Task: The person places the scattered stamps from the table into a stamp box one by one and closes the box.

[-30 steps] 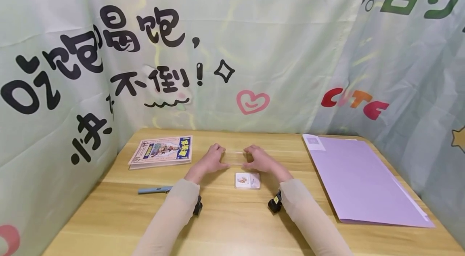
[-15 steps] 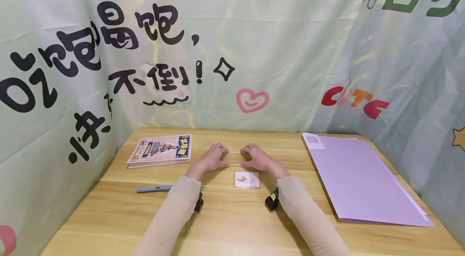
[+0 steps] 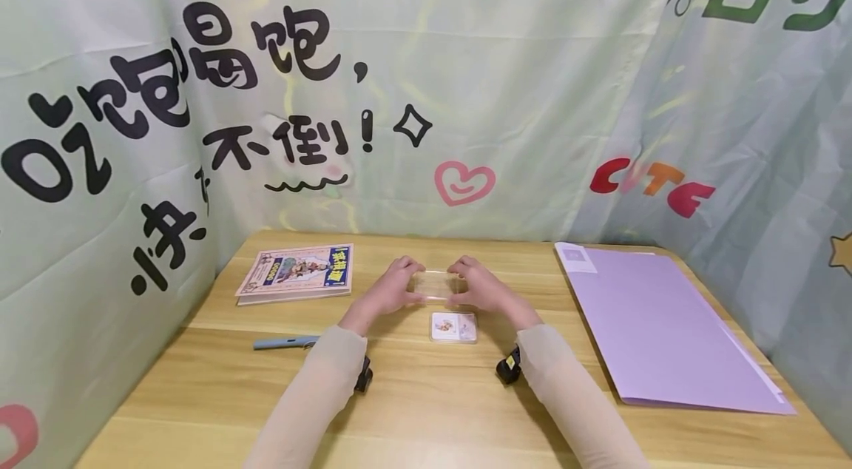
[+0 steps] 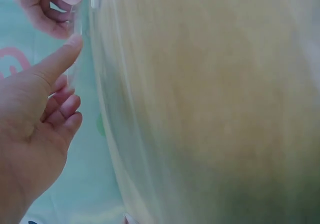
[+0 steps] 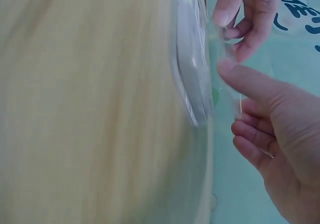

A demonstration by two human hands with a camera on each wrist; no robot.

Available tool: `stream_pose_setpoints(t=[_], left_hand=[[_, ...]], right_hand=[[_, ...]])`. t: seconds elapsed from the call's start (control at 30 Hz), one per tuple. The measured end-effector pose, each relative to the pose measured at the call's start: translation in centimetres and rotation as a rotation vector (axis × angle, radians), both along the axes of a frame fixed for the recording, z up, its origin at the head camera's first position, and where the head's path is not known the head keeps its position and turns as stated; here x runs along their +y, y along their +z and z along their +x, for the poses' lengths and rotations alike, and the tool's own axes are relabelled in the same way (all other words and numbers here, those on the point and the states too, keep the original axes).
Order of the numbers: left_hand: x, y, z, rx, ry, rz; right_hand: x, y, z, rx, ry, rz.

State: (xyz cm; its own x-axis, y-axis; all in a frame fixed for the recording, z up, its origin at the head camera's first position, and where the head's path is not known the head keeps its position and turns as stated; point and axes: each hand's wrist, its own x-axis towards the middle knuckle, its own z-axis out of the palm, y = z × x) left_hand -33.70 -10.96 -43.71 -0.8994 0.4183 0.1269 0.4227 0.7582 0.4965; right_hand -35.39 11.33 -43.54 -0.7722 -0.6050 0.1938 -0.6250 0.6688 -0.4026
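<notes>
A clear, flat rectangular plastic piece (image 3: 435,285), perhaps a lid, spans the gap between both hands. My left hand (image 3: 391,291) pinches its left end between thumb and fingers. At the other end my right hand (image 3: 482,288) grips it the same way. The wrist views catch this see-through plastic piece (image 4: 75,23) edge-on, with the thumbs on its near side and fingers behind. Closer to me, a small clear case (image 3: 453,327) with a printed picture card in it lies flat on the table; the right wrist view shows the case (image 5: 192,63) from its side.
On the wooden table (image 3: 426,402), a colourful book (image 3: 296,273) lies back left, and a blue-grey pen (image 3: 282,343) lies by the left forearm. A large purple folder (image 3: 672,328) covers the right side. A printed curtain (image 3: 532,84) hangs behind the table.
Both hands have lifted the clear plastic piece slightly, and more of it shows between them. The card case, book, pen and folder stay put.
</notes>
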Motion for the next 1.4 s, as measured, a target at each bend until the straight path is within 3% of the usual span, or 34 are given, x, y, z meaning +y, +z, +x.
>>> stream_pose_setpoints(t=[0.7,0.97,1.4], left_hand=[[1.3,0.4,3.2,0.037,-0.139,-0.059],[1.6,0.4,3.8,0.016,-0.157,-0.114],[1.9,0.6,4.6,-0.030,-0.180,-0.119]], right_hand=[[3.0,1.1,4.1,-0.066,0.034,0.039],[3.3,1.1,4.7,-0.099,0.046,0.055],[3.3,0.8,5.5,-0.124,0.071,0.066]])
